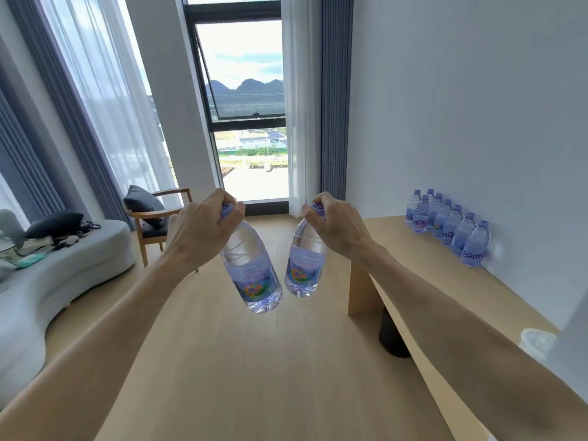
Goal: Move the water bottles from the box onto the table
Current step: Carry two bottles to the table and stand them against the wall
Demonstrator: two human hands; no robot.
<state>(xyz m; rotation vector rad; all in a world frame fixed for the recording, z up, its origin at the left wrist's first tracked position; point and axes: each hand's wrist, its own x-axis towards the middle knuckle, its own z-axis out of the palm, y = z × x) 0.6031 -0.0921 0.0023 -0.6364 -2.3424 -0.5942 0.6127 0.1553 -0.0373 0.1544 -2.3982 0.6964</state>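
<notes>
Two water bottles are being held in the air above the floor: one bottle (251, 265) is being gripped by its cap in the left hand (203, 230), the other bottle (305, 262) likewise in the right hand (337, 224). More bottles (451, 224) are being kept in a row on the table (423, 265) against the wall.

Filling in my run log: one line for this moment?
left hand: grips bottle by cap | right hand: grips second bottle | table: bottle row
</notes>
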